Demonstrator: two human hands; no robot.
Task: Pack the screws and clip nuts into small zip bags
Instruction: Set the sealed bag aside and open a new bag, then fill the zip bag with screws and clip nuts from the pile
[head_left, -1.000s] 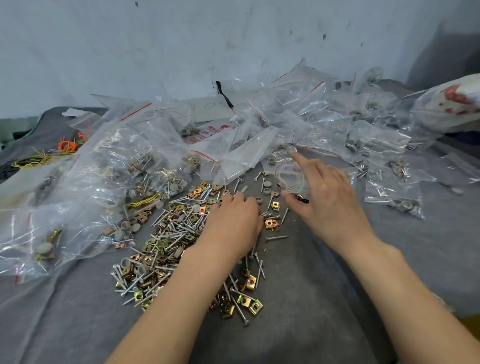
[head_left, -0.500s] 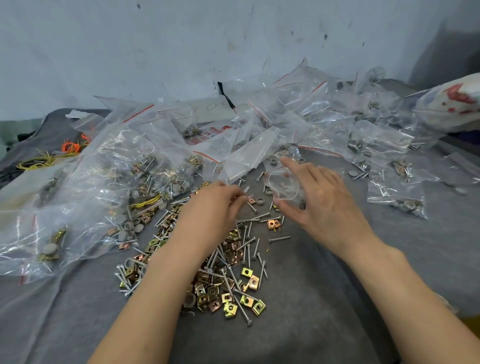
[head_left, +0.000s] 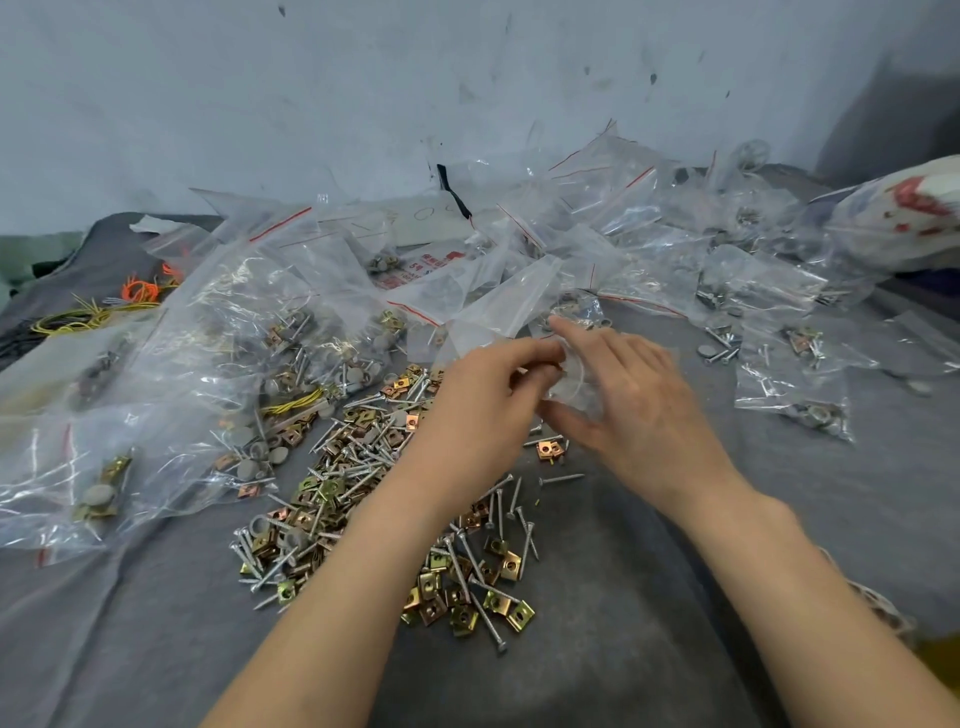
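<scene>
A loose heap of silver screws (head_left: 358, 457) and brass clip nuts (head_left: 467, 608) lies on the grey cloth in front of me. My right hand (head_left: 634, 410) holds a small clear zip bag (head_left: 571, 376) between thumb and fingers, mouth turned toward the left. My left hand (head_left: 483, 410) has its fingers curled together at the bag's mouth; whatever they pinch is hidden. Both hands hover just above the far end of the heap.
Large clear bags of parts (head_left: 156, 405) spread along the left. Many small packed zip bags (head_left: 753, 291) pile up behind and to the right, one (head_left: 800, 405) lying alone. Yellow and orange wires (head_left: 98, 312) lie at the far left. A wall (head_left: 415, 78) stands behind.
My left hand rose from the heap and moved right to the bag's mouth. My right hand lifted the small bag slightly and turned it toward the left hand.
</scene>
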